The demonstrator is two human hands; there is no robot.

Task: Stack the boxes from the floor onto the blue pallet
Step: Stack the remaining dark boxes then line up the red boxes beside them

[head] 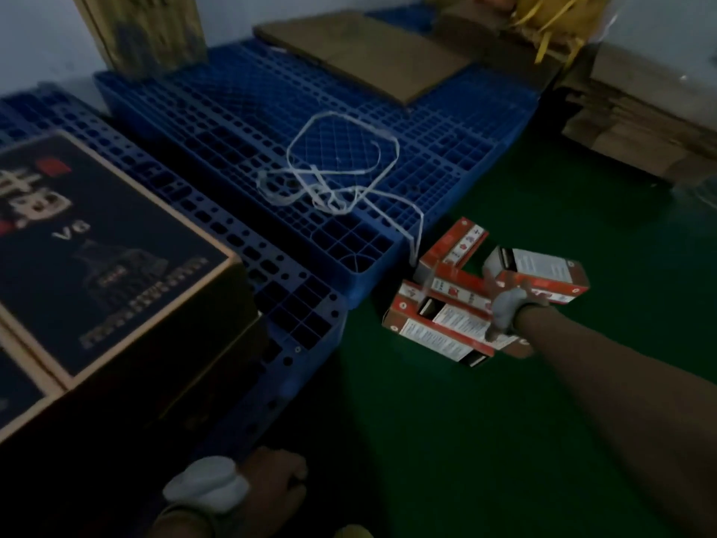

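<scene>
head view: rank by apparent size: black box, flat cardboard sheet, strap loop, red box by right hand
1. black box, though nearest the camera
2. cardboard sheet
3. strap loop
4. red box at the right hand

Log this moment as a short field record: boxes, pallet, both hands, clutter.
boxes: pile of red-and-white cartons on the green floor, at the pallet's corner
pallet: blue pallet, no red cartons on it yet
right hand: gloved, reaching into the pile; grip unclear
left hand: gloved, low in the frame, away from the cartons
clutter: loose white strap on the pallet; flat cardboard at its far end
</scene>
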